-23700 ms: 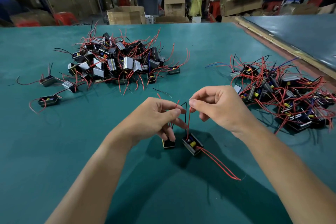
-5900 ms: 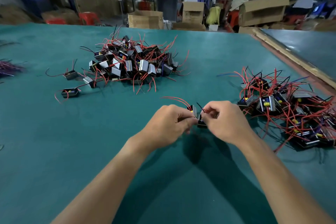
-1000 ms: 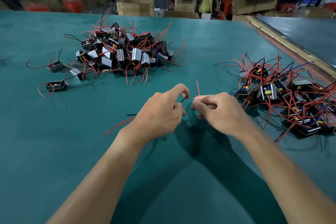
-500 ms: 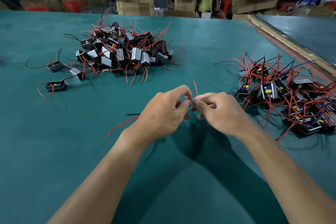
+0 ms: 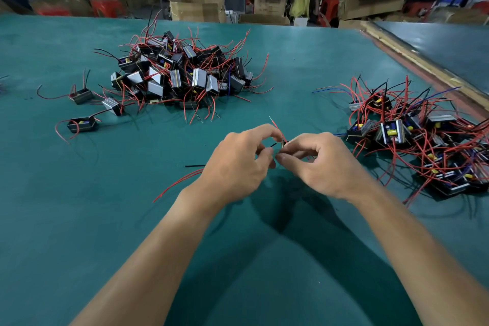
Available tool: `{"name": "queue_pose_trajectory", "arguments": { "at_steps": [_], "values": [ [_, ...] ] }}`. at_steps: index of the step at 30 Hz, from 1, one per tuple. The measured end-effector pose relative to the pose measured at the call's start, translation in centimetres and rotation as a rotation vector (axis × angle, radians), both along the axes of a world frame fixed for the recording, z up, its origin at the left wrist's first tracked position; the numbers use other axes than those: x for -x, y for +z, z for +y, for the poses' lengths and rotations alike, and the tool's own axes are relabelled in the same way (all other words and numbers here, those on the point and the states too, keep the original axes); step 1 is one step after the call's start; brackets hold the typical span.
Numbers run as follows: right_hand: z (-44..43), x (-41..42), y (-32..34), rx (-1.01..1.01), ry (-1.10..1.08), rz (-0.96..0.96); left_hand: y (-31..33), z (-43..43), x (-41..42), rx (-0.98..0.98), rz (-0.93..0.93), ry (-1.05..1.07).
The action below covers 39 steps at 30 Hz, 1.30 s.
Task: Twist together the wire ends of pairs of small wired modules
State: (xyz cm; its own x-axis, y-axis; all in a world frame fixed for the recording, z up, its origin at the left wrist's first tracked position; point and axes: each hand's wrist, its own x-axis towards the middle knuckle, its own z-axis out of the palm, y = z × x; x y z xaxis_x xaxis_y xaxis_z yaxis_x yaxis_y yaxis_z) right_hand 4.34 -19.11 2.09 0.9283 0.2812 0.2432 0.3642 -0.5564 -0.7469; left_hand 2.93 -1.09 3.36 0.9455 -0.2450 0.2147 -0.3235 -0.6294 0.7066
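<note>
L hand [image 5: 238, 164] & R hand [image 5: 324, 164] each tightly pinch the wire ends [image 5: 277, 128] mid-table; big pile [image 5: 182, 74] at 11 o'clock, tangled pile [image 5: 423, 140] at 2

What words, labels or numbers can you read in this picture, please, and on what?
None can be read.
The cardboard box behind the table seems to bear dark print, too blurred to read.
The modules in the left pile and the right pile show no legible marking.

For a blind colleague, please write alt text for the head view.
The left hand and right hand meet above a green table, pinching thin red and black wire ends. One pile of wired modules lies behind to the left, a second pile to the right.
</note>
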Motion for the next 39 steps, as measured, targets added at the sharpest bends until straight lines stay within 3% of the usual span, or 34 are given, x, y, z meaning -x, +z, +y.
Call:
{"name": "queue_pose_trajectory", "arguments": {
  "at_steps": [12, 25, 39],
  "values": [
    [-0.05, 0.0, 0.92, -0.277, -0.024, -0.003, 0.16, 0.07, 0.07, -0.014, 0.0, 0.011],
    [-0.22, -0.41, 0.43, -0.223, -0.084, -0.057, -0.15, -0.09, -0.02, 0.018, -0.012, 0.02],
    [-0.15, 0.13, 0.2, -0.075, 0.093, 0.051, 0.06, -0.16, -0.03, 0.093, 0.006, 0.029]
  ]
}}
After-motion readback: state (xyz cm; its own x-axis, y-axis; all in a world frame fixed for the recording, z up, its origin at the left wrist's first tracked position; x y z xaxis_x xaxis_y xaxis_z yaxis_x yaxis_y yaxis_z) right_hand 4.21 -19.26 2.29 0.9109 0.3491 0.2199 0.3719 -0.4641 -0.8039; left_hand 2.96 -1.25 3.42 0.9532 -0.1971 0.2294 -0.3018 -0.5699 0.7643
